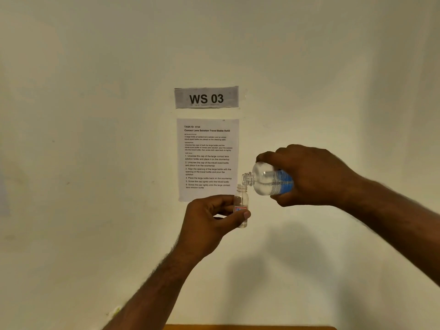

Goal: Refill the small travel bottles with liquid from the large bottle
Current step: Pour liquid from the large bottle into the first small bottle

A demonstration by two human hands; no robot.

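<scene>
The left forearm rises from the lower left of the scene toward the middle. The left hand [209, 220] pinches the small travel bottle [242, 206] between the thumb, which lies across the front of its red and blue label, and the curled fingers behind it. The bottle is clear, stands upright in the air with its cap off, and is held in front of the wall, level with the bottom edge of a printed instruction sheet [207, 158] taped there. Above that sheet is a smaller grey sign [206, 97] reading "WS 03".

Just to the right of the small bottle and a little higher, the large bottle [271, 179] lies tipped on its side, its open threaded neck pointing left and slightly down, directly over the small bottle's mouth. The two openings are very close together; whether they touch cannot be told. The large bottle is clear with a blue and white label, and clear liquid shows pooled along its lower side. A stream between the two bottles is too faint to make out, so I cannot say whether liquid is passing.

The right hand [309, 175] grips the large bottle around its base and label, fingers over the top and thumb beneath, the forearm leaving at the right edge.

At the near bottom edge, a thin strip of orange-brown surface [250, 327] shows.
</scene>
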